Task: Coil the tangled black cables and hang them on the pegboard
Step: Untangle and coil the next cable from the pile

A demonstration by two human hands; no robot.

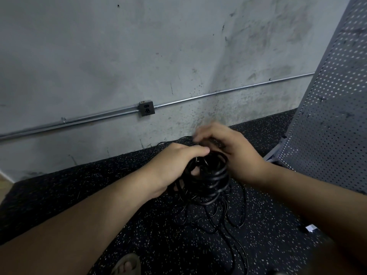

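Head view: looking down past both forearms toward the foot of a wall.
Cable coil (210,183): black, many loops bunched into one thick bundle; held just above the floor (99,195) between both hands, centre of frame.
Left hand (178,161): on the coil's left side, back of hand up; fingers curled in through the loops, fingertips showing between strands lower down.
Left grip: closed around the coil, taking its weight.
Right hand (228,151): at the coil's upper right, motion-blurred; palm against the bundle, fingers bent over its top.
Right grip: partly closed over the top loops; cannot tell through the blur whether a strand is pinched.
Loose cable (234,221): black strands trailing from the coil's underside, lying in wide tangled loops on the floor, running on toward the bottom edge of frame.
Pegboard (327,126): grey perforated panel at far right, standing tilted, apart from the coil.
Floor: black matting flecked with white.
Wall (119,56): bare grey concrete, stained and scuffed, behind the hands.
Conduit (218,93): metal pipe running low along the wall.
Outlet box (146,110): dark square box on the conduit, up and left of the hands.
Sandalled foot (127,264): bottom edge, toes visible, left of the trailing cable.
White object (310,228): small, on the floor by the right forearm; too small to identify.
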